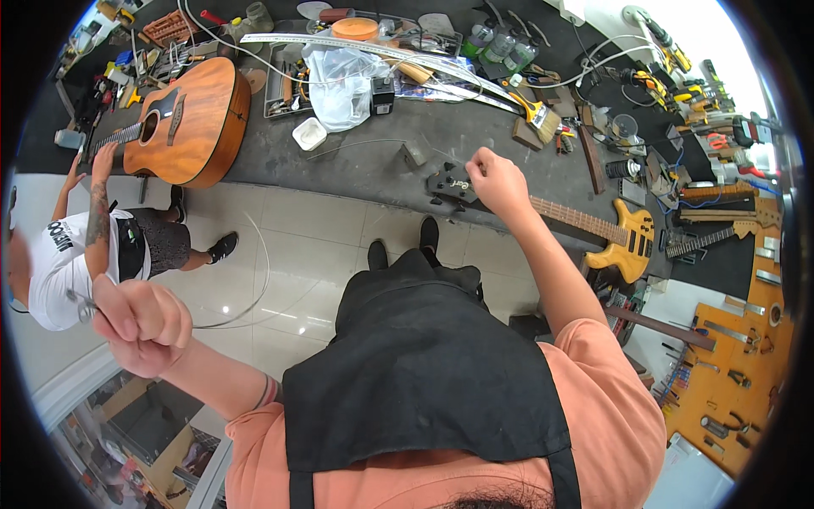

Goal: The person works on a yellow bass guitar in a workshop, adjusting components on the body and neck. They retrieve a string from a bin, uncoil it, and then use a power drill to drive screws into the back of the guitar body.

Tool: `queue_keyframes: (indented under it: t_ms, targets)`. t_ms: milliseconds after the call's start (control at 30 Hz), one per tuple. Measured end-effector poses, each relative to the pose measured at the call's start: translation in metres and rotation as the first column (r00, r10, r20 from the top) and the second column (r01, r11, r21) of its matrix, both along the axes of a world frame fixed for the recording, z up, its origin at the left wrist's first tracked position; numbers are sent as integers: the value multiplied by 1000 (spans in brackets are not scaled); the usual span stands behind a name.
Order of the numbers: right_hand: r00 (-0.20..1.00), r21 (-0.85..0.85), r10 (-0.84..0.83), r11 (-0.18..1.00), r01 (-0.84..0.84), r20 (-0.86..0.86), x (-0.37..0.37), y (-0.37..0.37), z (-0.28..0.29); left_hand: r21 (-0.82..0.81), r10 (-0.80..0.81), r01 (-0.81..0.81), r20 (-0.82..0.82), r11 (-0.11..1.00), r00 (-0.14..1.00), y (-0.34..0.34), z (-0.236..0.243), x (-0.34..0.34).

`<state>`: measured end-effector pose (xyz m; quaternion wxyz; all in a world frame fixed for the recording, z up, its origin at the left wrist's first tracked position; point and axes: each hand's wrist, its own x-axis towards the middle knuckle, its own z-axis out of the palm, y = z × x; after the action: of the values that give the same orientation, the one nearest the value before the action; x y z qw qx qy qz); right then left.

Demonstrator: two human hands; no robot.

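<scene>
On the left, my left hand [146, 327] is raised over the floor with its fingers closed on a thin metal string [268, 271], which loops away beside it. A small silvery piece [82, 304] sticks out of the same fist; its kind is too blurred to tell. My right hand [500, 182] is closed in a pinch at the dark headstock of a bass guitar [593, 222]. Whatever lies between those fingertips is hidden. The bass rests along the bench edge, its yellow body to the right. Another loose string [356, 142] lies on the bench near a small metal block [414, 154].
A person [85, 254] stands at left, hands near an acoustic guitar [186, 123] on the dark bench [297, 174]. Farther back are a plastic bag [343, 85], a white dish [309, 133], spray bottles [500, 47] and a brush [538, 119]. Tools hang on a wooden board [721, 382].
</scene>
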<state>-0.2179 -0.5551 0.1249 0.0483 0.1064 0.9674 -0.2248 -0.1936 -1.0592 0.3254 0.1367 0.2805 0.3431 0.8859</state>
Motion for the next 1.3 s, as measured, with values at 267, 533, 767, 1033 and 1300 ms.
queue_keyframes:
  t_ms: [267,533,767,1033,1300]
  targets:
    - [994,-930,73,353,-103,-83,49,-144,56,-694,412,-241,88,679,907,123,-124,7]
    - [978,-973,168,172,-154,-125,80,-186,66,-496,333,-296,-13,816,943,162,-141,38]
    - [844,-485,419,692,-536,-335,89,-113,-56,-416,440,-392,22,820,898,186,-119,53]
    - [652,-714,720,325,-621,-240,129,-111,-31,-392,403,-342,81,854,912,218,-61,115]
    - [725,-763,639,327,-557,-255,195,-36,-58,-161,508,-520,-113,839,854,219,32,155]
